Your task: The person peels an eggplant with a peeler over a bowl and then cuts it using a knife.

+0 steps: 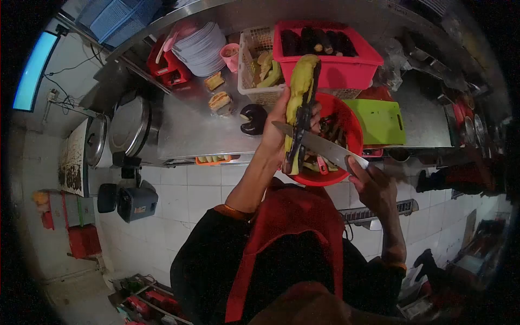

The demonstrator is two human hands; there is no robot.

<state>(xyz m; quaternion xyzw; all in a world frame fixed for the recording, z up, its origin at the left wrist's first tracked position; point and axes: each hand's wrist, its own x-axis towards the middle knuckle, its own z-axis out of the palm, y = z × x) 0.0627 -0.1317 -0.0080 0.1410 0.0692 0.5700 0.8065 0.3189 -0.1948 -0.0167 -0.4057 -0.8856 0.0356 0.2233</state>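
Note:
A long eggplant (pixel 303 89), partly peeled to yellow-green flesh with dark skin strips left, is held upright in my left hand (pixel 279 116), fingers wrapped round it. My right hand (pixel 376 187) grips the handle of a large knife (pixel 327 148); the blade lies across the lower part of the eggplant. Beneath them is a red basin (pixel 355 127) with dark peel strips and a red-handled peeler (pixel 323 165) in it. Behind stands a pink tub (pixel 341 73) of dark whole eggplants (pixel 309 40). A white basket (pixel 244 65) holds peeled pieces.
On the steel counter (pixel 189 127) are a dark curved eggplant (pixel 253 119), wrapped food (pixel 220 103), stacked plates (pixel 200 49) and a pink cup (pixel 230 54). A green cutting board (pixel 379 123) lies right of the basin. At the far right, part of another person (pixel 460 176) shows.

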